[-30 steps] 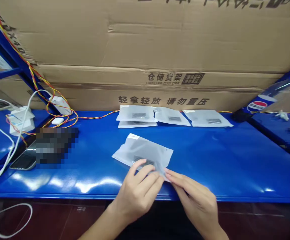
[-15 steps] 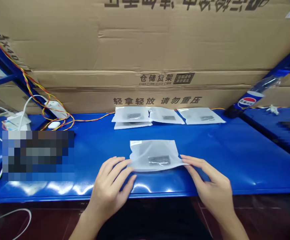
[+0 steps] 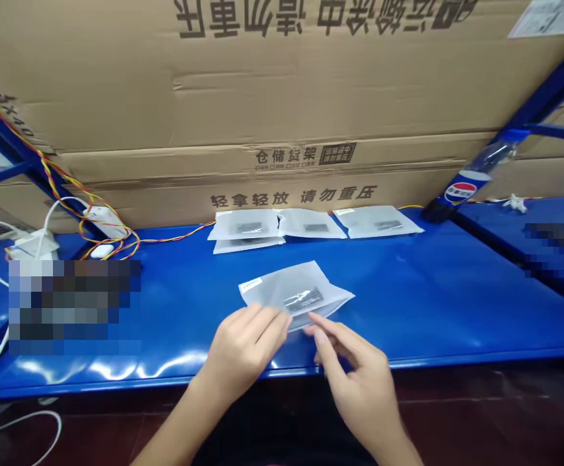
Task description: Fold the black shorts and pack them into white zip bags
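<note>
A frosted plastic zip bag (image 3: pixel 282 285) lies slanted on the blue shelf in front of me, with a small white label at its far left corner and a dark printed block near its front. Its front edge gapes a little between two layers. My left hand (image 3: pixel 245 343) is closed on the near left part of that edge, fingers together. The fingers of my right hand (image 3: pixel 354 375) are curled, with thumb and forefinger at the same front edge, close to the left fingertips. The left thumb is hidden.
Several similar bags (image 3: pixel 311 224) lie along the back by the cardboard (image 3: pixel 282 97). A cola bottle (image 3: pixel 471 178) leans at the right. Left are cables (image 3: pixel 87 178), a power strip (image 3: pixel 104 220) and a blurred-out dark object (image 3: pixel 78 301). The blue shelf (image 3: pixel 432 291) has a raised front edge.
Both hands have come together at the bag's front edge, the right one moving left and the left one right. The bag has turned, its right side swinging away from me. The view has shifted slightly.
</note>
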Demonstrator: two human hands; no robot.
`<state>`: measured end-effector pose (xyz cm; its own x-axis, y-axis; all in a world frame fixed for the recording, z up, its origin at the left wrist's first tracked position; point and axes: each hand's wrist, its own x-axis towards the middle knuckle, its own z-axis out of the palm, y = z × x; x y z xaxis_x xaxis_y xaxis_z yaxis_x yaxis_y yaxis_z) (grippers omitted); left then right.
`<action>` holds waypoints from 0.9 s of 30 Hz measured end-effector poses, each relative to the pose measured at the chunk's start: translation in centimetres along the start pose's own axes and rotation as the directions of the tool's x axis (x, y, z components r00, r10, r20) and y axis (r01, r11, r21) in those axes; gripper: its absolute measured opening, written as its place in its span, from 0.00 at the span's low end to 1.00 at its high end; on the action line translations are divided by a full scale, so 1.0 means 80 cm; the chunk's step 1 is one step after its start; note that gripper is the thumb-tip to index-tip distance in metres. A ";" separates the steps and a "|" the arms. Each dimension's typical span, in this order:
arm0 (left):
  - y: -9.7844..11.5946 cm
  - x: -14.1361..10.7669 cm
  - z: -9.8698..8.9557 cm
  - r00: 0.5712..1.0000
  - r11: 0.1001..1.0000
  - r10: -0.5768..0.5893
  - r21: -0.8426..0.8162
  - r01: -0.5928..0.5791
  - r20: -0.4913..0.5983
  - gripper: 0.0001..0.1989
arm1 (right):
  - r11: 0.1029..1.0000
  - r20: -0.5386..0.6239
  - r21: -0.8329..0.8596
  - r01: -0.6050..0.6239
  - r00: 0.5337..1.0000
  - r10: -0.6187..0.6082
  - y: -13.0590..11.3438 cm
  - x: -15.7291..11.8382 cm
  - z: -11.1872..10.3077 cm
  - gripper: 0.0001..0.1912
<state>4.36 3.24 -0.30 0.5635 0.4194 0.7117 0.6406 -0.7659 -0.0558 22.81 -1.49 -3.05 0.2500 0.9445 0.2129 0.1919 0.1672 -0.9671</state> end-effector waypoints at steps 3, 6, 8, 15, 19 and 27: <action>0.019 0.006 0.003 0.997 1.000 -0.024 0.019 0.025 -0.069 0.05 | 0.854 0.262 0.257 -0.452 0.883 0.389 -0.009 0.012 0.014 0.23; 0.033 0.010 0.009 0.988 0.997 -0.063 0.045 0.070 -0.139 0.03 | 0.811 0.281 0.327 -0.485 0.869 0.406 -0.009 0.036 0.013 0.24; 0.040 0.013 0.013 0.978 0.991 -0.110 0.056 0.122 -0.179 0.04 | 0.880 0.125 0.308 -0.361 0.932 0.339 -0.006 0.047 0.011 0.25; 0.065 0.020 0.033 0.969 0.982 -0.178 0.037 0.187 -0.169 0.08 | 0.964 -0.004 -0.207 -0.166 0.986 0.169 0.008 0.065 0.009 0.23; 0.070 0.021 0.041 0.964 0.980 -0.200 -0.018 0.200 -0.176 0.11 | 0.944 0.274 -0.308 -0.119 0.939 0.208 0.004 0.088 -0.002 0.13; 0.015 0.008 0.026 0.827 0.832 -0.553 -0.129 0.540 -0.102 0.06 | 0.982 0.371 -0.126 -0.138 0.912 0.175 0.004 0.097 0.000 0.13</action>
<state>6.60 3.59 -1.39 0.0585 0.7206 0.6909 0.7697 -0.4733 0.4285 24.84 5.90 -1.72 -0.0909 0.9955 -0.0274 0.2741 -0.0015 -0.9617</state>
